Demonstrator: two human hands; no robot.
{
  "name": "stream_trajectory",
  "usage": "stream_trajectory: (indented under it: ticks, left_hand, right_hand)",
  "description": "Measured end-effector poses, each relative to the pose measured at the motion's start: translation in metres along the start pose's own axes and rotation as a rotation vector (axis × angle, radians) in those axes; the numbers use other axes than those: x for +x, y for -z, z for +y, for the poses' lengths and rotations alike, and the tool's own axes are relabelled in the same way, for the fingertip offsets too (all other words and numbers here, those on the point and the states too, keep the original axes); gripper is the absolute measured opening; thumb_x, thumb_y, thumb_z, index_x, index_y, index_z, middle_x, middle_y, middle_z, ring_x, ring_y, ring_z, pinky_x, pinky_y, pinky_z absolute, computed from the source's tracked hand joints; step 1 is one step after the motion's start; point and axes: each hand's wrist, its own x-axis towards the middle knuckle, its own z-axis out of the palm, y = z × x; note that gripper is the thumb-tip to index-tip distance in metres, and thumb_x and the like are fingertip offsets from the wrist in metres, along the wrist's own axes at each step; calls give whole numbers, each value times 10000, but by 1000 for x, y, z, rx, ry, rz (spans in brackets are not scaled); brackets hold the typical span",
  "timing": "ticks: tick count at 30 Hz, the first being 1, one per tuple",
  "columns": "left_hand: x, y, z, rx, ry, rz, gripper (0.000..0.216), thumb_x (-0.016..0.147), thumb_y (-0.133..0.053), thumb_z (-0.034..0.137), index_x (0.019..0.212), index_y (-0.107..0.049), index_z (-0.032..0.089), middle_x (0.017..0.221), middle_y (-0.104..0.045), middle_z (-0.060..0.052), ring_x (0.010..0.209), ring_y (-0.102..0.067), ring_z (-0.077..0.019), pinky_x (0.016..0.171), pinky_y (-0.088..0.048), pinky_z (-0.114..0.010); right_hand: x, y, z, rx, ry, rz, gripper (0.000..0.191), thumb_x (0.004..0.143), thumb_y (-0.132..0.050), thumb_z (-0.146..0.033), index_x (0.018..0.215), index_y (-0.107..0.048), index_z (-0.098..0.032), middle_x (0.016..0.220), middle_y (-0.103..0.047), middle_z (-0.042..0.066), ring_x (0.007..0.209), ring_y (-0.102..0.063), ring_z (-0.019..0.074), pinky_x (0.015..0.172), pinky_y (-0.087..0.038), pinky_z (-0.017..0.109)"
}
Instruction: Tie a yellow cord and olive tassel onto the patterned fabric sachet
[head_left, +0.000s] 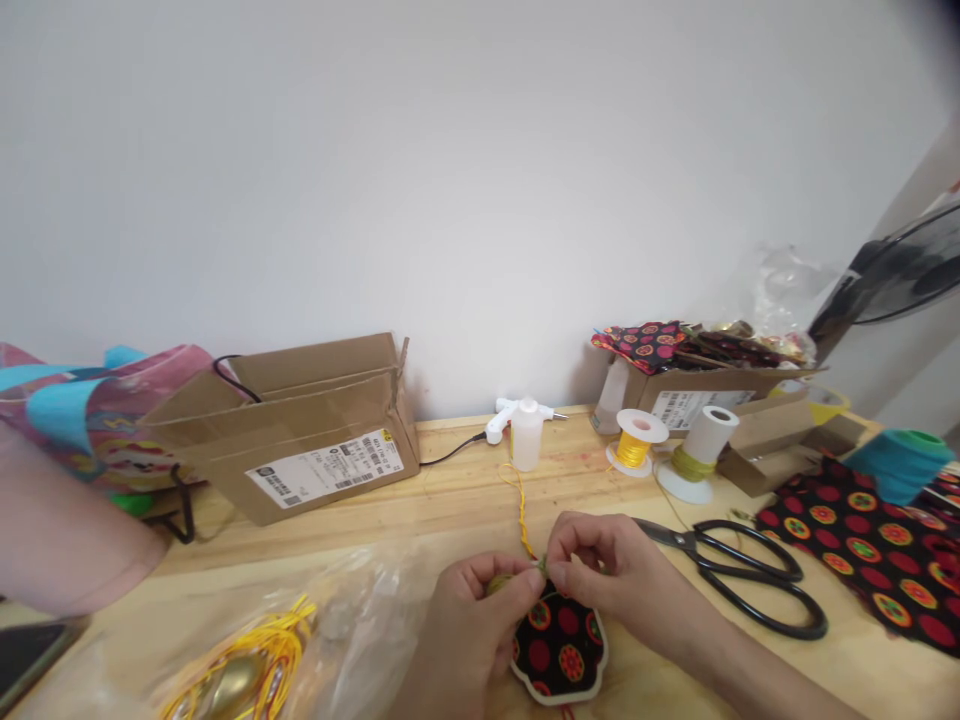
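**Wooden tabletop frames close handwork on a patterned piece**

Against a pale, plain wall, a person's two hands meet at the near side of the work surface. Thumb and forefinger of the left hand are pinched together on a green cord at the top of the patterned piece; thumb and forefinger of the right hand close on the same spot, its other fingers curled in. The black piece, dotted with red and orange rounds and rimmed in white, sits just below the fingertips, between the hands; whether it rests on the wood cannot be told. A twisted yellow cord runs from the fingertips toward a white bottle.

Black-handled scissors lie beside the right hand, near a yellow spool, a green-wound spool and matching printed fabric. Left of the left hand, yellow strands and a gold-coloured object lie with clear plastic. Farther back stands a labelled cardboard box, flaps up; a dark fan shows at the right edge.
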Motion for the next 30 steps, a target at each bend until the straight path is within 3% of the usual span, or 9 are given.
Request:
stream_trajectory:
  ticks: [4, 8, 14, 20, 26, 30]
  left_hand:
    - [3, 3, -4, -17, -39, -13, 249, 459, -760, 290, 545, -609, 113, 439, -611, -29, 410, -524, -117, 449, -395, -219]
    - [6, 5, -8, 29, -67, 14, 252, 455, -761, 298, 546, -606, 121, 447, -616, -28, 410, -519, -119, 437, -383, -221]
    - [5, 4, -7, 67, -94, 29, 265, 448, -756, 317, 532, -596, 124, 405, -573, -2, 363, -455, -78, 385, -322, -182]
    - [2, 3, -2, 43, 44, -56, 249, 535, -709, 327, 555, -544, 141, 290, -301, 118, 291, -122, 2, 323, -56, -159]
    - [2, 5, -1, 24, 49, -86, 240, 550, -702, 320, 561, -538, 144, 308, -280, 121, 313, -112, -3, 330, -45, -162]
    - [3, 4, -2, 29, 20, -35, 270, 497, -734, 315, 520, -534, 134, 322, -414, 76, 297, -254, -5, 332, -157, -141]
  right_hand:
    - [-3, -1, -7, -93, 77, 60, 84, 632, -519, -83, 593, -543, -155, 572, -496, -41, 528, -418, 82, 497, -344, 192]
    - [-4, -3, -9, -199, 145, 121, 106, 607, -521, -62, 579, -529, -164, 615, -528, -24, 604, -495, 114, 567, -393, 224]
    - [-3, -2, -8, -226, 196, 142, 129, 607, -503, -49, 561, -514, -169, 592, -520, -28, 585, -484, 110, 551, -384, 217]
    - [0, -2, 0, 0, 25, -2, 75, 668, -475, -125, 604, -500, -156, 515, -420, -58, 477, -337, 72, 441, -273, 185]
    - [1, -2, 4, 103, -17, -55, 70, 687, -484, -181, 624, -491, -152, 535, -410, -54, 488, -320, 71, 445, -264, 187]
    - [-2, -2, -3, -14, 10, -19, 57, 677, -486, -137, 627, -507, -154, 522, -423, -59, 485, -329, 74, 446, -263, 187]
